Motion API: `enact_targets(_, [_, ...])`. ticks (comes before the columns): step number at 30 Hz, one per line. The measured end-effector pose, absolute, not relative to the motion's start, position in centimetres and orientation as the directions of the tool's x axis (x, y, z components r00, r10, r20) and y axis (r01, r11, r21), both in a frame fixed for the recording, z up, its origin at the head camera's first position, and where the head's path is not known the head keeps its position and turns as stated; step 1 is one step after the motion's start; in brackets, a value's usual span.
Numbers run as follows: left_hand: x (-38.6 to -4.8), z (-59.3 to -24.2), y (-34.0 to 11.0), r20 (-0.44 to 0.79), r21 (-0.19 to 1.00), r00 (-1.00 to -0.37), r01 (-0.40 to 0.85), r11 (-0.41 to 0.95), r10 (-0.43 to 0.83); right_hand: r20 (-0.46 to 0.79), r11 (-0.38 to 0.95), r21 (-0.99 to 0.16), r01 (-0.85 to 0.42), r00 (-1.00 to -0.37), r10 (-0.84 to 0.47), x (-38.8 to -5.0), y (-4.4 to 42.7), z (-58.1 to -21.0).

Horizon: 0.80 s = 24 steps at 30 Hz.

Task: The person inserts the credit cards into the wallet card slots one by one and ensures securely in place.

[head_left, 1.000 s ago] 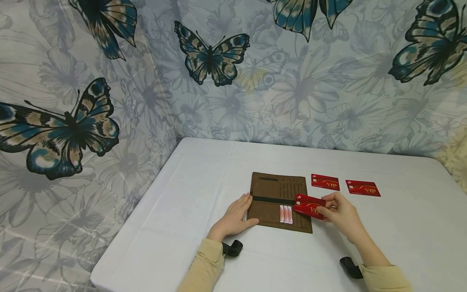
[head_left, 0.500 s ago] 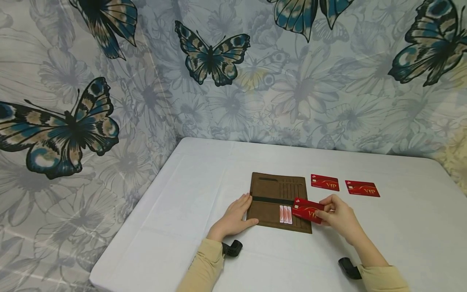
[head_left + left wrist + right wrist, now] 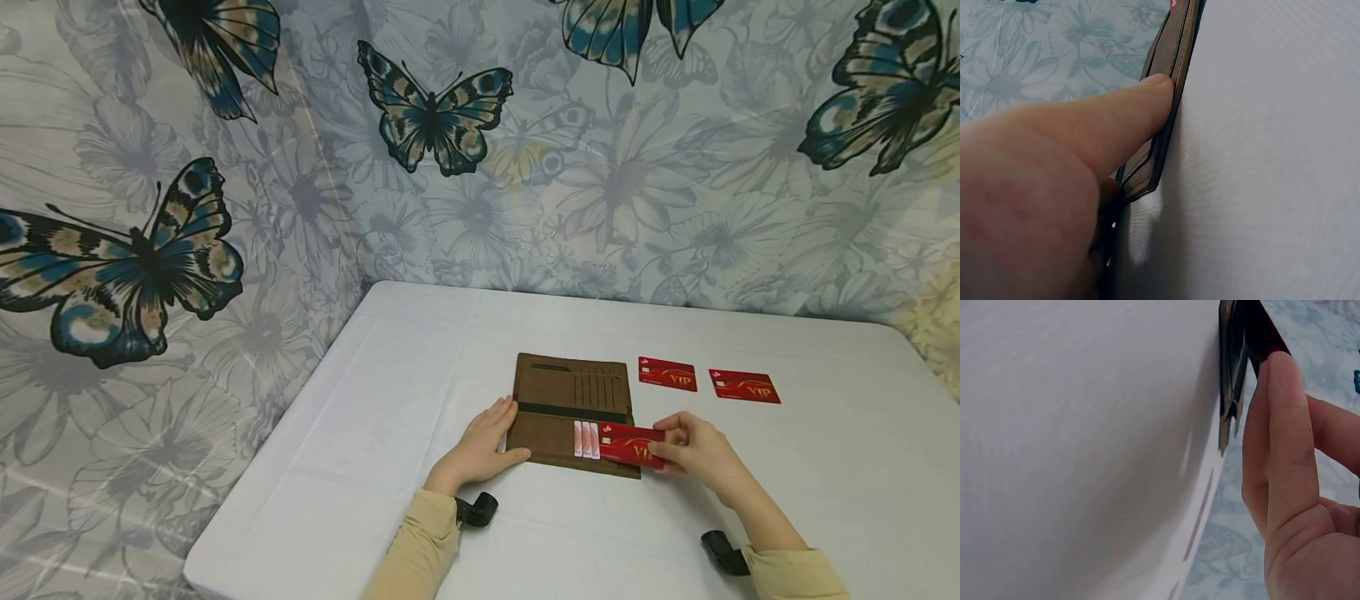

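Note:
A brown wallet (image 3: 547,437) lies spread on the table, a dark strap across its middle and several card ends showing in its lower half. My left hand (image 3: 480,443) rests at its left edge, fingers extended; in the left wrist view the thumb (image 3: 1129,115) presses on the wallet's edge (image 3: 1175,44). My right hand (image 3: 701,450) pinches the right end of a red VIP card (image 3: 622,444), which lies over the lower right part of the wallet. In the right wrist view, thumb and fingers (image 3: 1288,425) hold the card, seen dark and nearly edge-on.
Two more red VIP cards lie on the white table (image 3: 360,417) behind my right hand, one (image 3: 667,374) beside the wallet's upper right corner, the other (image 3: 745,387) farther right. A butterfly-patterned cloth (image 3: 480,225) hangs behind the table.
My right hand has moved slightly nearer to me, and the card has levelled out, now lined up beside the card ends in the wallet's lower half. My left hand has stayed put.

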<state>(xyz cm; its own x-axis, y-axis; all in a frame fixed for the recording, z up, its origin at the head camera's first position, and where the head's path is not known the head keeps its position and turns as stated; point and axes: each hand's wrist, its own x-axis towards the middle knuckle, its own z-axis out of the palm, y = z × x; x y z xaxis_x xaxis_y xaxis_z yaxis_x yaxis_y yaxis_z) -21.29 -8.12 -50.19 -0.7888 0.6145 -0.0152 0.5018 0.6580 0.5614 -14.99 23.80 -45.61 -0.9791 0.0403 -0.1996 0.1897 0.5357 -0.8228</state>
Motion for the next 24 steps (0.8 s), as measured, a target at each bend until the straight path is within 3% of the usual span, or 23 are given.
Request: enact_targets(24, [-21.3,-50.3,-8.1,-0.026,0.555,-0.792,0.496,0.668,0.610,-0.226,0.644,-0.744,0.175,-0.974,0.004,-16.1,23.7,-46.1])
